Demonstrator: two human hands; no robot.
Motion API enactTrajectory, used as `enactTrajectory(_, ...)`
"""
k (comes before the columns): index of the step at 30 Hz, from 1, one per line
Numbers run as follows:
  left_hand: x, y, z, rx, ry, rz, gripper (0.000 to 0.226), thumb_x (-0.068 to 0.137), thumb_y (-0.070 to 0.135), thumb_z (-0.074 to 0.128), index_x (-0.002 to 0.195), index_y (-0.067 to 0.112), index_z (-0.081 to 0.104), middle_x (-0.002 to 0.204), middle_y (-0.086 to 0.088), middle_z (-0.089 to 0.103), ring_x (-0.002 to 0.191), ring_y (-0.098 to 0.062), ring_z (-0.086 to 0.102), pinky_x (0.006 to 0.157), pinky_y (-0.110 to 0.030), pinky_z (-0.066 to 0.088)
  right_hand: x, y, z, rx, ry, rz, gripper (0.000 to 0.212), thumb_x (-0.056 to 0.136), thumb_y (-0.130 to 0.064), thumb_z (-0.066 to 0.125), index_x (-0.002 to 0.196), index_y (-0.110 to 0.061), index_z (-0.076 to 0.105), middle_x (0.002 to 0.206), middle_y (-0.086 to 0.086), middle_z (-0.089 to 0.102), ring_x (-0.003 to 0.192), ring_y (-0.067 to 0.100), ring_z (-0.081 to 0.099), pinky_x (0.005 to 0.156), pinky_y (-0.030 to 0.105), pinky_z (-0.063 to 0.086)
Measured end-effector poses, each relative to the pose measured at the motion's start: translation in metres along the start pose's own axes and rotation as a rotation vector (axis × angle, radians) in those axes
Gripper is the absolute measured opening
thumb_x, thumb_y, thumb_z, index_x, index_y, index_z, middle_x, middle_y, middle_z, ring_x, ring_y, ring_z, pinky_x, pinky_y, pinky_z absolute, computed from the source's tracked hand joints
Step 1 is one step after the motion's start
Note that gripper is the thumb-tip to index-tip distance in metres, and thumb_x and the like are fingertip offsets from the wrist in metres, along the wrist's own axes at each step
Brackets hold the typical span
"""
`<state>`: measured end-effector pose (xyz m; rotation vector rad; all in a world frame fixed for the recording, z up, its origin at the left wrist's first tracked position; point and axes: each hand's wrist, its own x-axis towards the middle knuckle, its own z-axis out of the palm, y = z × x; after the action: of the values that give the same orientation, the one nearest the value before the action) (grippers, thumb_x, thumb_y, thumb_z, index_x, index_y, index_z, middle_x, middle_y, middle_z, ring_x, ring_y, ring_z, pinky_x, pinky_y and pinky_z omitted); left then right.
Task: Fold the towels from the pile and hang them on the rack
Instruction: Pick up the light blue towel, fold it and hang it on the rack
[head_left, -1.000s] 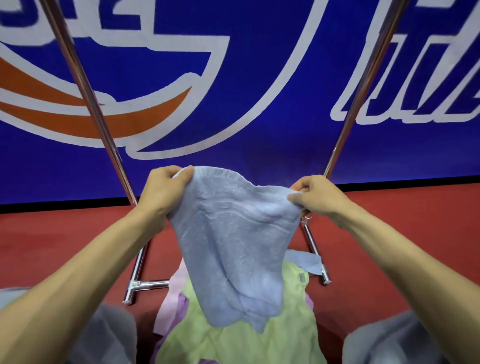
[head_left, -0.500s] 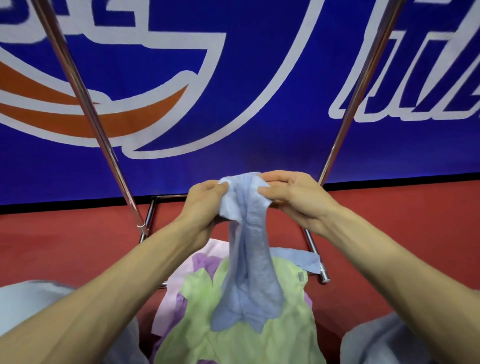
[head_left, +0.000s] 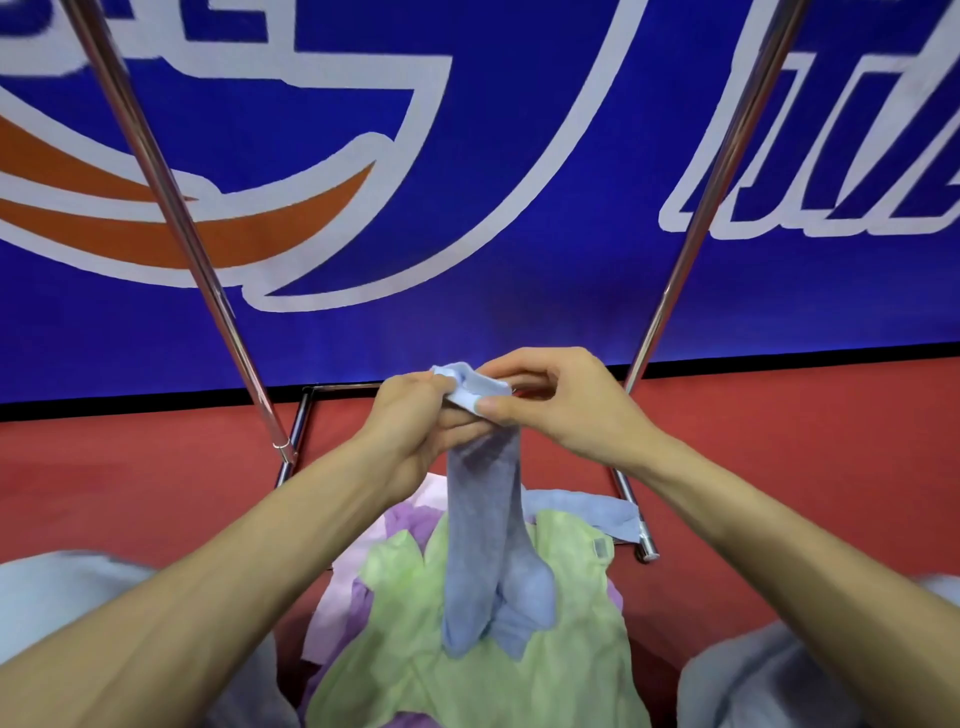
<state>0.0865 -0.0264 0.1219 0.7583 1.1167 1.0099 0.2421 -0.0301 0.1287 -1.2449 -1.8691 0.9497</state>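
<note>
**A:** so what's the towel looking like from where you're standing?

**B:** the blue towel (head_left: 485, 545) is bunched into a long narrow hang, doubled lengthwise; its top edge is gathered between both hands and the rest drops straight down, two rounded lobes at the bottom dangling over the pile (head_left: 467, 670); terry texture, pale blue-grey; the pile underneath has a lime-green towel (head_left: 415, 634) on top with a small grey tag near its right corner, purple and pink ones poking out on the left, another blue one (head_left: 592, 512) draped toward the right foot of the rack (head_left: 670, 291)

**A:** and the hands?

**B:** both out in front, close together, about level with the bottom of the banner; left hand (head_left: 415, 423) closed round the top of the towel from the left, fingers curled; right hand (head_left: 561, 400) pinching the same top edge, thumb underneath and fingers over it; forearms bare, angling in from both lower corners

**A:** any writing you can read?

**B:** not really; the blue banner (head_left: 493, 208) behind the rack's two chrome poles has big white-outlined letter shapes and an orange swoosh; too cropped to make out a word; the tag is too small to read
</note>
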Motion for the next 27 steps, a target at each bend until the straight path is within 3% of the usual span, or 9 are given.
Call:
enactTrajectory(4,0.000,0.002,-0.005,-0.006,-0.058,-0.020,0.037,0.092,-0.004,0.029,0.102,-0.022,0.060,0.094,-0.034,0.068,0.089,-0.039,0.070,0.072,-0.034,0.061,-0.002,0.004,-0.001,-0.212,-0.018,-0.115,0.042,0.069,-0.016,0.083,0.109,-0.018,0.070,0.100,-0.011,0.073,0.094,0.000,0.066,0.089,0.019,0.051)
enactTrajectory(10,0.003,-0.001,-0.006,0.064,-0.083,0.007,0.039,0.093,0.001,0.030,0.100,-0.012,0.066,0.097,-0.020,0.073,0.093,-0.029,0.071,0.080,-0.030,0.059,0.001,0.012,0.000,-0.307,0.072,-0.197,0.018,0.084,-0.009,0.069,0.102,-0.012,0.073,0.093,-0.005,0.075,0.090,0.003,0.065,0.082,0.013,0.049)
enactTrajectory(13,0.004,-0.004,-0.005,0.090,-0.008,0.004,0.035,0.095,0.005,0.033,0.105,-0.008,0.064,0.090,-0.017,0.073,0.079,-0.028,0.072,0.065,-0.029,0.060,0.005,0.015,-0.005,-0.407,0.122,-0.215,0.013,0.084,-0.009,0.068,0.095,-0.012,0.074,0.084,-0.002,0.074,0.077,0.010,0.064,0.073,0.018,0.047)
enactTrajectory(15,0.005,-0.007,-0.003,0.183,0.054,0.012,0.030,0.093,0.005,0.035,0.101,-0.004,0.062,0.076,-0.011,0.068,0.061,-0.022,0.066,0.051,-0.025,0.052,0.008,0.016,-0.010,-0.454,0.158,-0.234,0.009,0.084,-0.011,0.069,0.092,-0.011,0.074,0.078,0.000,0.073,0.071,0.013,0.061,0.068,0.019,0.045)
enactTrajectory(18,0.010,-0.012,-0.001,0.314,0.156,0.056,0.014,0.086,-0.001,0.040,0.094,0.003,0.050,0.073,-0.012,0.054,0.050,-0.018,0.053,0.048,-0.024,0.042,0.009,0.017,-0.016,-0.462,0.208,-0.260,0.008,0.084,-0.014,0.071,0.086,-0.007,0.073,0.068,0.002,0.069,0.071,0.015,0.055,0.064,0.016,0.039)
enactTrajectory(21,0.015,-0.013,-0.002,0.455,0.189,0.132,0.035,0.084,-0.001,0.050,0.116,0.010,0.041,0.084,-0.008,0.051,0.070,-0.017,0.050,0.067,-0.029,0.042,0.009,0.018,-0.019,-0.488,0.209,-0.271,0.006,0.085,-0.014,0.069,0.085,-0.009,0.072,0.070,0.002,0.069,0.072,0.015,0.054,0.064,0.015,0.039)
enactTrajectory(23,0.016,-0.011,-0.003,0.596,0.134,0.197,0.049,0.083,0.003,0.058,0.127,0.016,0.041,0.103,-0.005,0.045,0.091,-0.018,0.050,0.078,-0.026,0.041,0.009,0.019,-0.019,-0.493,0.189,-0.276,0.005,0.086,-0.013,0.067,0.086,-0.010,0.071,0.073,0.001,0.071,0.073,0.015,0.055,0.065,0.015,0.039)
enactTrajectory(25,0.015,-0.008,-0.004,0.853,0.054,0.251,0.056,0.082,0.009,0.064,0.132,0.023,0.044,0.119,-0.001,0.035,0.115,-0.021,0.041,0.094,-0.029,0.040,0.009,0.018,-0.017,-0.487,0.168,-0.287,0.006,0.086,-0.011,0.065,0.087,-0.010,0.071,0.075,-0.001,0.071,0.073,0.013,0.056,0.066,0.015,0.040)
enactTrajectory(27,0.016,-0.007,-0.006,1.071,-0.030,0.293,0.054,0.082,0.018,0.067,0.132,0.026,0.048,0.125,-0.002,0.036,0.121,-0.020,0.034,0.101,-0.029,0.033,0.009,0.016,-0.017,-0.475,0.162,-0.306,0.007,0.086,-0.009,0.063,0.087,-0.010,0.070,0.076,-0.004,0.069,0.073,0.010,0.056,0.067,0.013,0.040)
